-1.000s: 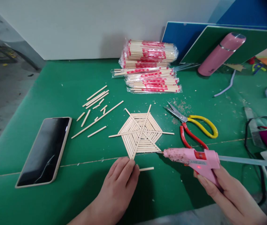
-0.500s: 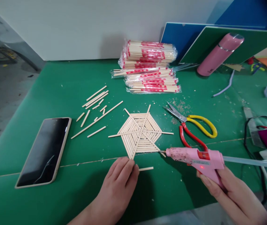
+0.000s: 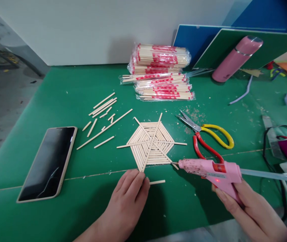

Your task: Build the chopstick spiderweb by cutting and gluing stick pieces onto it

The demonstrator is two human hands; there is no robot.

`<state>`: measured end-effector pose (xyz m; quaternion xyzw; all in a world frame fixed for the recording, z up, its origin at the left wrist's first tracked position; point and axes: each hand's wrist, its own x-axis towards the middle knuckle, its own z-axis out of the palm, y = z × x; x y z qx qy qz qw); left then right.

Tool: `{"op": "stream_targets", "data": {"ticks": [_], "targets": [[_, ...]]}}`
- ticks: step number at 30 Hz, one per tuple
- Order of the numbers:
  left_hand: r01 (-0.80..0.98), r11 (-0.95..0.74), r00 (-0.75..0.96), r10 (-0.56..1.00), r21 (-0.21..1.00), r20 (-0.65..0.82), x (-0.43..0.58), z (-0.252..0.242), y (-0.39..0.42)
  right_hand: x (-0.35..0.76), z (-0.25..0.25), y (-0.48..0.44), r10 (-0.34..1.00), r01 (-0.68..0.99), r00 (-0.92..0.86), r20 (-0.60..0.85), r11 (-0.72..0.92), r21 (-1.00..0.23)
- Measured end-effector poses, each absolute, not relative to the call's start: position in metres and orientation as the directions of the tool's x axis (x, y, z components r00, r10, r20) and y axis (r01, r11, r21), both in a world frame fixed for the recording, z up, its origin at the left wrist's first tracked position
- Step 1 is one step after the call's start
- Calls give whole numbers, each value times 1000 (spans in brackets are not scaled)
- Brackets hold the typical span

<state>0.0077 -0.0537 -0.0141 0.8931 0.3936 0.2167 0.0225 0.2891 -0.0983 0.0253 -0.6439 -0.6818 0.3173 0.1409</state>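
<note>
A hexagonal web of wooden sticks (image 3: 150,148), with crossed spokes over tight rows, lies flat on the green table. My left hand (image 3: 128,200) is closed at the web's near spoke end. A loose wooden stick (image 3: 157,182) juts out to the right from under its fingers, which hide the rest. In my right hand (image 3: 244,205) is a pink glue gun (image 3: 209,168), gripped by its handle, with a red light showing and a clear glue stick (image 3: 272,173) in its back. The gun's nozzle is at the web's lower right spoke; contact is hard to make out.
Cut sticks (image 3: 103,107) are scattered left of the web, beside a phone (image 3: 47,164). Scissors with yellow and red handles (image 3: 201,129) lie close above the gun. Wrapped chopsticks (image 3: 162,74) and a pink flask (image 3: 236,58) stand behind. Cables (image 3: 265,144) run at right.
</note>
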Motion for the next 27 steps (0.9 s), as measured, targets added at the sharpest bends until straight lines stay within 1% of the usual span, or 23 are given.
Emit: {"op": "stream_targets", "data": {"ticks": [4,9,13,17,21,27], "targets": [[689,-692,595,711,216,375,8,-15,-53,289,25,-99,967,794,-118,-226,-45,-606],[691,-688,612,721,221,326,4,-19,-57,292,24,-102,966,810,-82,-243,-78,-582],[687,-693,609,714,220,345,4,-20,-57,293,23,-103,961,816,-74,-268,-96,-569],[685,-692,602,714,228,358,6,-17,-55,292,23,-104,963,799,-118,-244,-53,-599],[692,-689,598,714,214,364,7,-16,-55,290,24,-101,964,799,-152,-217,-10,-601],[694,-687,596,717,217,362,6,-17,-56,289,23,-101,972,808,-131,-195,-9,-590]]}}
